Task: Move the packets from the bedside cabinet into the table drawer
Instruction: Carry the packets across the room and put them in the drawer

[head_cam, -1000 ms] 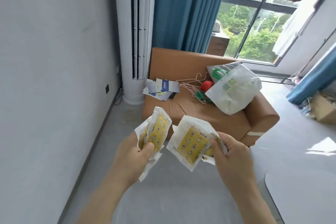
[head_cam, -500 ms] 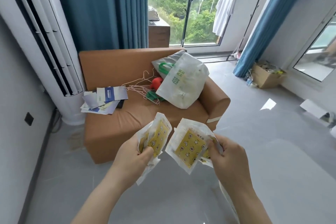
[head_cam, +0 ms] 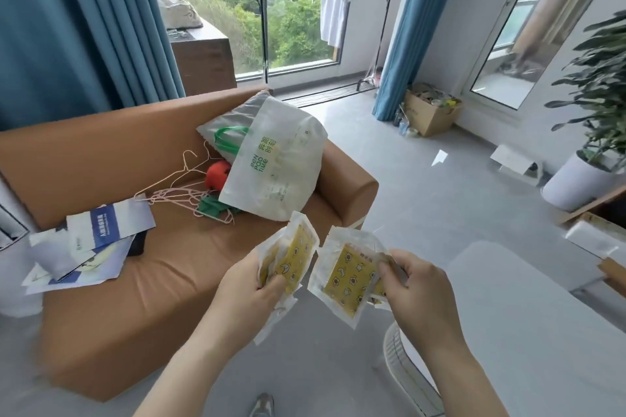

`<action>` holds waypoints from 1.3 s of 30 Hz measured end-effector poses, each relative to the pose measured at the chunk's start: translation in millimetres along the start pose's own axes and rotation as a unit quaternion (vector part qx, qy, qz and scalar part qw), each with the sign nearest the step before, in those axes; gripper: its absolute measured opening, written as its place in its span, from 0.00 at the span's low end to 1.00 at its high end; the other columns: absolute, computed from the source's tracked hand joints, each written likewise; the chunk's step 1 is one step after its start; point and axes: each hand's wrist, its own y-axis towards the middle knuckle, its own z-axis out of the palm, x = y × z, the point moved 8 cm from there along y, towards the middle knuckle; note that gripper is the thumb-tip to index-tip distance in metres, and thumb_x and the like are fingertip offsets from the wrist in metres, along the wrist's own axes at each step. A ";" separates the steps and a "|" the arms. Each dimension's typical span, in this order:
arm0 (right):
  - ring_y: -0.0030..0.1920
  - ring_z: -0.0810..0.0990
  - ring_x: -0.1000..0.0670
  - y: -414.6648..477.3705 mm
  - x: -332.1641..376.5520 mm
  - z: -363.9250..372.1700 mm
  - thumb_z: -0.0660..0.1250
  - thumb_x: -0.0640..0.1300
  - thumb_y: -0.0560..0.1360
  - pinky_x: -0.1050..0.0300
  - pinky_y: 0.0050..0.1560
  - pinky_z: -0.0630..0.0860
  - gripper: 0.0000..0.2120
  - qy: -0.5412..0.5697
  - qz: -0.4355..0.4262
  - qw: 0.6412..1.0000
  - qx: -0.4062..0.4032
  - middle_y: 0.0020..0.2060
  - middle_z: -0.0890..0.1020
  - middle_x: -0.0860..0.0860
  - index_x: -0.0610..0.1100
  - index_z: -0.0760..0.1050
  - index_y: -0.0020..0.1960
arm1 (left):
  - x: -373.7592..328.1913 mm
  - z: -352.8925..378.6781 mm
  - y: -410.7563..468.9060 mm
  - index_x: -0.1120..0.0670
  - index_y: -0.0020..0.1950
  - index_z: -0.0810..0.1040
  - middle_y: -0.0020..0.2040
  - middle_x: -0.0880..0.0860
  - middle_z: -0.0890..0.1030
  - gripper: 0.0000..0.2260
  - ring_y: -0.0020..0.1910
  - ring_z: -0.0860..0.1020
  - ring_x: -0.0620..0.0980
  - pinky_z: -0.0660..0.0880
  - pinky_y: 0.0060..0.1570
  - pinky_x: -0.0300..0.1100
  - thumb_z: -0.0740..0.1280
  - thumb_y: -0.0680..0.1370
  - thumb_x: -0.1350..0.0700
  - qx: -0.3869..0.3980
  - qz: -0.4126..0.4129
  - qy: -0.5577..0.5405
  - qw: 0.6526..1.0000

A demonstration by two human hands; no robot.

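My left hand (head_cam: 250, 291) grips a few clear packets with yellow printed pads (head_cam: 294, 254), held upright in front of me. My right hand (head_cam: 416, 284) holds another small bunch of the same yellow packets (head_cam: 345, 276), fanned toward the left. The two bunches sit close together but apart, above the grey floor. A white tabletop (head_cam: 528, 308) shows at the lower right; no drawer or bedside cabinet is in view.
A brown sofa (head_cam: 142, 281) stands ahead on the left with leaflets (head_cam: 95, 240), wire hangers and a white shopping bag (head_cam: 277, 166) on it. A cardboard box (head_cam: 430, 112) sits by the blue curtain. A potted plant (head_cam: 589, 132) stands at the right wall. A white chair back (head_cam: 403, 369) is below my right arm.
My view has swung to the right: the wall and white air conditioner slid out on the left, while the plant and tabletop came in. Both hands keep the same hold on the packets.
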 end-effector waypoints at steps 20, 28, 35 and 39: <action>0.33 0.78 0.48 220.2 -139.2 -34.2 0.63 0.47 0.77 0.48 0.34 0.77 0.09 -0.076 0.231 0.963 -0.113 0.30 0.80 0.50 0.45 0.76 0.41 | -96.3 159.6 319.6 0.48 0.60 0.76 0.35 0.37 0.78 0.17 0.34 0.74 0.30 0.68 0.33 0.25 0.60 0.75 0.63 0.235 0.104 0.064 0.964; 0.35 0.79 0.49 314.0 -221.1 -89.0 0.61 0.47 0.78 0.49 0.35 0.78 0.09 -0.076 0.264 0.951 -0.140 0.32 0.81 0.52 0.46 0.77 0.43 | -163.2 259.3 421.3 0.58 0.54 0.75 0.46 0.57 0.81 0.21 0.47 0.78 0.57 0.76 0.48 0.55 0.58 0.67 0.49 0.265 0.100 0.093 0.954; 0.38 0.80 0.52 382.4 -285.7 -122.9 0.62 0.47 0.78 0.52 0.38 0.79 0.07 -0.091 0.299 0.936 -0.161 0.37 0.83 0.54 0.48 0.79 0.48 | -207.0 348.4 505.5 0.56 0.36 0.67 0.30 0.52 0.72 0.08 0.31 0.68 0.49 0.66 0.31 0.43 0.62 0.74 0.56 0.295 0.125 0.131 0.938; 0.39 0.81 0.48 422.6 -330.2 -138.4 0.61 0.48 0.78 0.49 0.39 0.80 0.09 -0.108 0.333 0.919 -0.183 0.37 0.84 0.50 0.44 0.78 0.47 | -234.5 404.6 559.2 0.58 0.38 0.69 0.31 0.52 0.71 0.09 0.31 0.67 0.48 0.65 0.31 0.42 0.60 0.71 0.52 0.335 0.155 0.127 0.921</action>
